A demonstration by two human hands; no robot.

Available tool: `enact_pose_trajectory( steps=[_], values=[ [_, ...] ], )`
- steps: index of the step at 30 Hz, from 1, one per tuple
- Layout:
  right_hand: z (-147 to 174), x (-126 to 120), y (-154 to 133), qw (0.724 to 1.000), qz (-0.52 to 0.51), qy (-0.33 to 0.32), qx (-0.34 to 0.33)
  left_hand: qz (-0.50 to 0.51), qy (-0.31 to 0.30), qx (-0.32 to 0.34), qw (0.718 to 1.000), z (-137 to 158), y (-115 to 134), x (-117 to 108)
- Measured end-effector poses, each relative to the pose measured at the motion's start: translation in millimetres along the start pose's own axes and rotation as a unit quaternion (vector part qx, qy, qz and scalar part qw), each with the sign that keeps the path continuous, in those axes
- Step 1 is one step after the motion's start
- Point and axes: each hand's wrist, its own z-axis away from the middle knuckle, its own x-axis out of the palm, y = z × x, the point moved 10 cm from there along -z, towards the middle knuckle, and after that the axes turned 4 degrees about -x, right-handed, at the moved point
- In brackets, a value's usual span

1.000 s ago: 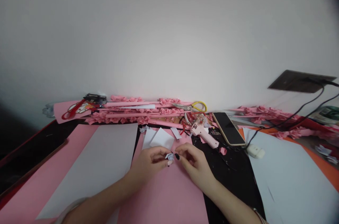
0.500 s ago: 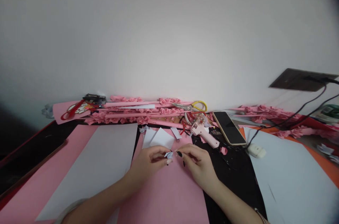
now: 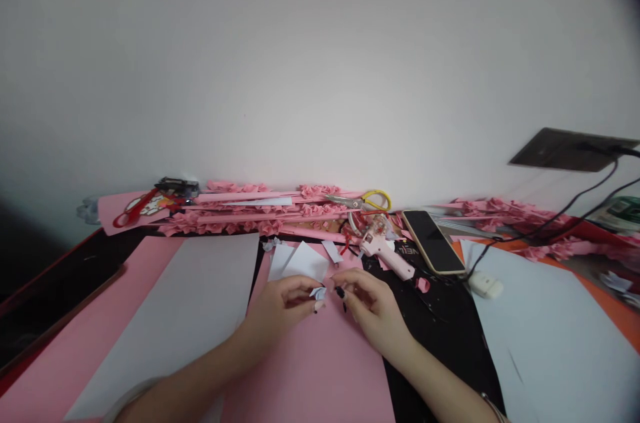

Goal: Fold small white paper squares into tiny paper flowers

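Between the thumb and fingers of my left hand (image 3: 285, 300) is a small white folded paper flower (image 3: 318, 292); those fingers are closed on it. My right hand (image 3: 373, 303) hovers just to the right of the flower, its dark-nailed fingers bent together in a pinch. Whether anything lies in that pinch is too small to tell. A narrow gap separates the right fingertips from the flower. Both hands are above a pink paper sheet (image 3: 310, 370). Small white paper squares (image 3: 306, 262) lie on its far part, just beyond my left hand.
Beyond my right hand rest a pink glue gun (image 3: 387, 256), yellow-handled scissors (image 3: 376, 200) and a phone (image 3: 433, 243). Pink paper flower stems (image 3: 240, 216) line the wall. Large white sheets (image 3: 185, 303) lie left and right. A white earbud case (image 3: 485, 284) and black cables (image 3: 540, 233) are at right.
My right fingertips have drawn slightly away from the paper flower, to the right. My left hand keeps its hold in nearly the same place.
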Motion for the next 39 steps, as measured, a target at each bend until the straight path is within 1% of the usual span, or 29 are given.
enact_pose_trajectory(
  steps=[3,7,9,18,24,28,34,36,39],
  values=[
    [0.6,-2.0,3.2,1.000,0.015,0.008,0.011,-0.005,0.004,0.004,1.000,0.1,1.1,-0.2],
    [0.8,2.3,0.3,1.000,0.009,-0.020,-0.001,0.003,-0.001,0.010,1.000,-0.5,0.1,0.6],
    [1.0,2.4,-0.4,1.000,0.006,-0.024,-0.001,0.000,0.000,0.009,1.000,-0.7,-1.2,0.3],
    [0.2,3.7,6.7,1.000,-0.006,-0.018,0.025,-0.009,0.001,-0.006,1.000,-0.7,-3.8,0.1],
    [-0.5,1.3,7.0,1.000,0.016,-0.006,0.025,-0.009,0.002,0.000,1.000,-0.4,-1.7,1.0],
    [1.1,-0.1,14.5,0.999,0.014,0.009,0.043,-0.019,0.006,-0.002,1.000,-0.8,-2.5,-0.4],
    [4.9,-0.3,26.2,0.995,-0.004,0.015,0.096,-0.012,0.005,-0.004,1.000,-1.0,-3.1,-0.2],
    [5.0,0.3,23.3,0.996,-0.007,0.007,0.094,-0.011,0.005,-0.007,1.000,-0.8,-3.9,0.2],
    [4.2,1.3,16.5,0.998,0.000,-0.007,0.070,-0.008,0.009,-0.015,1.000,-0.6,-5.9,-0.3]
  ],
)
